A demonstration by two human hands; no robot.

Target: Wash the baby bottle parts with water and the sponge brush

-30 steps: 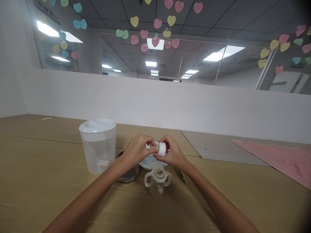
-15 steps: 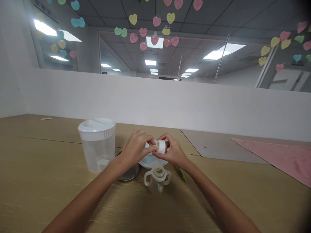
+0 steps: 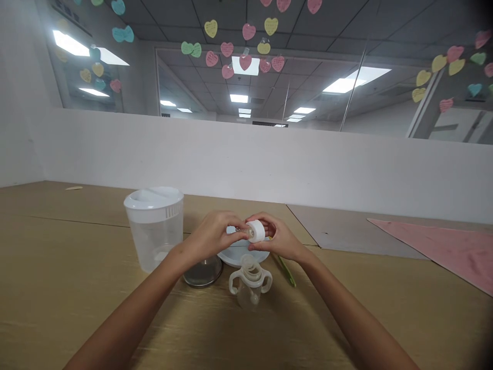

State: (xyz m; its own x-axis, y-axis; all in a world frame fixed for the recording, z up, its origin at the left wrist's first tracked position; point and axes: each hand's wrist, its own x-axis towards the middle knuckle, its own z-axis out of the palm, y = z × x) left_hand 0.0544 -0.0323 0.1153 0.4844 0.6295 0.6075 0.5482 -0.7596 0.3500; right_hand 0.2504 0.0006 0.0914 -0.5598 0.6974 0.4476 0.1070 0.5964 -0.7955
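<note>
Between my two hands is a white bottle collar [image 3: 256, 231] with a clear bottle nipple [image 3: 243, 233] on its left side. My left hand [image 3: 217, 234] pinches the nipple between thumb and fingers. Around the collar's rim my right hand [image 3: 279, 236] has its thumb below and fingers above. Just beneath them stands an uncapped clear baby bottle [image 3: 250, 288] with two white side handles, upright on the table. A pale bowl or plate [image 3: 236, 257] lies behind the bottle, partly covered by my hands.
Left of my hands stands a translucent pitcher [image 3: 154, 226] with a white lid. A round grey metal-rimmed object [image 3: 203, 272] sits under my left wrist. A thin green tool [image 3: 287, 272] lies right of the bottle. A pink cloth [image 3: 442, 249] covers the table's far right.
The collar has turned slightly so its flat face shows more. My left hand has shifted a little left, and my right fingers have opened slightly around the rim.
</note>
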